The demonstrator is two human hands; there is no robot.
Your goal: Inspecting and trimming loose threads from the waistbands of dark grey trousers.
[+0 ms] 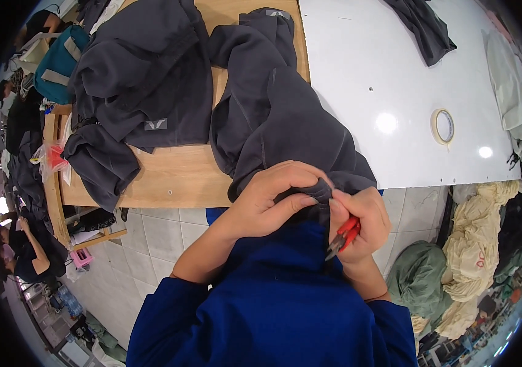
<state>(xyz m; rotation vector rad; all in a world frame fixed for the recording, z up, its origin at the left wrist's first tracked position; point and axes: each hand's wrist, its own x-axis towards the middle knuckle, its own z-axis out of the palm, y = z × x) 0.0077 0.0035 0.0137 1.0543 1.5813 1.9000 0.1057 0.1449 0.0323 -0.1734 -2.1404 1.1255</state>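
Note:
A dark grey garment (291, 134) stretches from the table toward me, its near edge raised in front of my body. My left hand (276, 199) is closed on that edge, thumb below and fingers over the fold. Close beside it, my right hand (362, 223) pinches the same edge between thumb and forefinger. Small thread snips with red handles (350, 229) are tucked in the right palm, their metal blades pointing down toward my blue top. What lies inside the fold of cloth is hidden by my fingers.
More dark grey garments (145, 73) lie piled on the wooden table (169, 177) at left. On the white tabletop (359, 37) are a tape roll (443, 126) and another dark piece (423, 30). Cream fabric bundles (478, 244) sit at lower right. Other people are at far left.

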